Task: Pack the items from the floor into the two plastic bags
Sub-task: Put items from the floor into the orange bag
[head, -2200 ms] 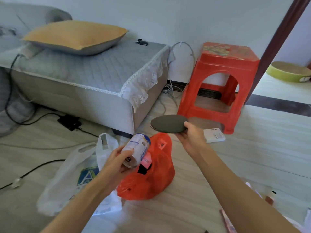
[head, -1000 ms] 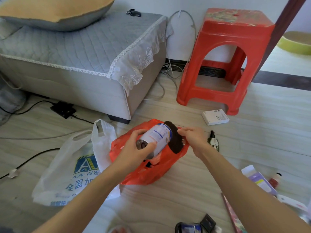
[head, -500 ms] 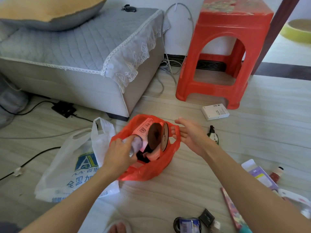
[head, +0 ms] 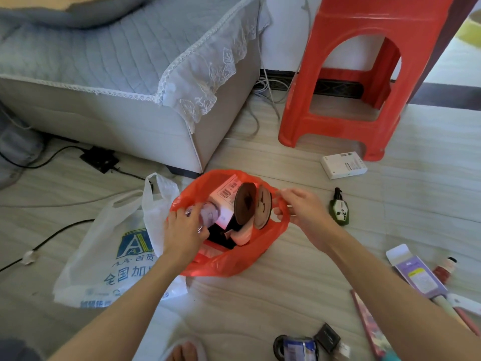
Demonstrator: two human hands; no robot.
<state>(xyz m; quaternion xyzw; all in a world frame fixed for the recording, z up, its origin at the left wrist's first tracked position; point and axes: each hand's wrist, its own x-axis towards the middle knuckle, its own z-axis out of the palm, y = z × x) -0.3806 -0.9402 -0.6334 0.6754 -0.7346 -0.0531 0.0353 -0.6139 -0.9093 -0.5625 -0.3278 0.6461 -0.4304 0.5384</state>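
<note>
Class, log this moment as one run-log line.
left hand: lowering can into red bag | right hand: pinching bag handle | white bag: untouched

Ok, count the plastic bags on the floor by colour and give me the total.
red bag: 1
white bag: 1
Total: 2

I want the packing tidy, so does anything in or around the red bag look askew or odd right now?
Nothing looks spilled or damaged. The two dark discs stand on edge in the red bag, and the white bag lies flat on the floor beside it. Cables trail loose by the stool.
</note>
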